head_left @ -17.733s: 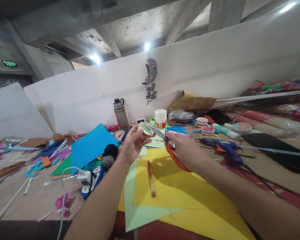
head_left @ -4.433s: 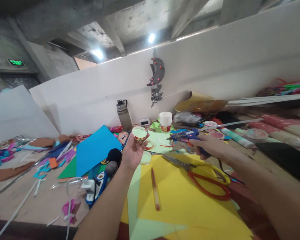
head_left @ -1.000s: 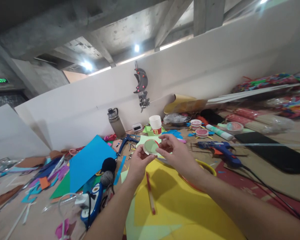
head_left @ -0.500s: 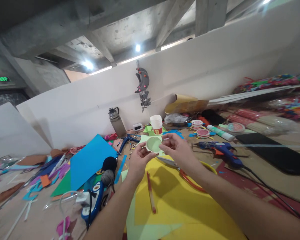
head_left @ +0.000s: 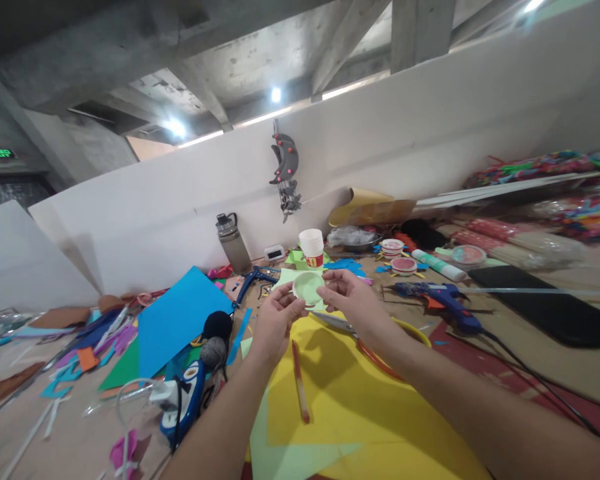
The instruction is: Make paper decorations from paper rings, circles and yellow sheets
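My left hand (head_left: pixel 274 325) and my right hand (head_left: pixel 353 301) together hold a small round paper-cup base (head_left: pixel 307 287) with a pale green disc inside, raised above the table. Fingertips of both hands pinch its rim, left side and right side. Beneath my hands lie a yellow sheet (head_left: pixel 350 393) and a pale green sheet (head_left: pixel 280 453). A red pencil (head_left: pixel 300 383) rests on the yellow sheet. Orange-and-yellow-handled scissors (head_left: pixel 380 347) lie partly hidden under my right forearm.
A blue glue gun (head_left: pixel 443 300) with its cord lies to the right. A stack of paper cups (head_left: pixel 312 247), a grey bottle (head_left: pixel 231 242), a blue sheet (head_left: pixel 177 317), a black tray (head_left: pixel 555 303), red-filled round pieces (head_left: pixel 403 265) and many paper scraps crowd the table.
The scissors and then the glue gun were put down. Both hands came together on the round piece, which turned from tilted to face up over the last second.
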A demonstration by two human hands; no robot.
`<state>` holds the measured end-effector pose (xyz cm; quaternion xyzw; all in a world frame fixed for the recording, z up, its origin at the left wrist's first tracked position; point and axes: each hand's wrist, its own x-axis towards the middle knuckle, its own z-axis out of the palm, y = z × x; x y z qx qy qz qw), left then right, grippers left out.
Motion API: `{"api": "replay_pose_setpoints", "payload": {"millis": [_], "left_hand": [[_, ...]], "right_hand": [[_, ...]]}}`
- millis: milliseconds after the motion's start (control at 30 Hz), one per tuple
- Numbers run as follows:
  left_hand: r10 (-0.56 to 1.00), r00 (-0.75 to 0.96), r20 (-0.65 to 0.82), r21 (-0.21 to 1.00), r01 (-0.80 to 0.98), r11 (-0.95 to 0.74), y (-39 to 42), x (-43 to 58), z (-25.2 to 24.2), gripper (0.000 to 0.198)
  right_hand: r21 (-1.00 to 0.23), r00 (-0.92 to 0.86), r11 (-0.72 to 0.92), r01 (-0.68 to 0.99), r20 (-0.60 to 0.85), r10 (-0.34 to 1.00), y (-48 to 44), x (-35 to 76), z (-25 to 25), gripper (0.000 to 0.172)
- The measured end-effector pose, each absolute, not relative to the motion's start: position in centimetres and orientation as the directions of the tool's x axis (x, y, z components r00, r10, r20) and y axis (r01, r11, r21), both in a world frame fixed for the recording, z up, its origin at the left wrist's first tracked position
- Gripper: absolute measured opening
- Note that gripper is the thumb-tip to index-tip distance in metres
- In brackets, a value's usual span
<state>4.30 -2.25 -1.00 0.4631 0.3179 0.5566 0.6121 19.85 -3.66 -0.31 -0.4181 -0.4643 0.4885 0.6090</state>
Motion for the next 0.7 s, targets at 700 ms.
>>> {"api": "replay_pose_setpoints", "payload": {"millis": [700], "left_hand": [[0.889,0.086,0.449,0.889,0.051,-0.454,-3.5,3.8,-0.3,0.018]], "right_hand": [[-0.851,-0.037,0.501,0.159,0.501,0.864,-4.8,20.4,0.1,0.025]]}}
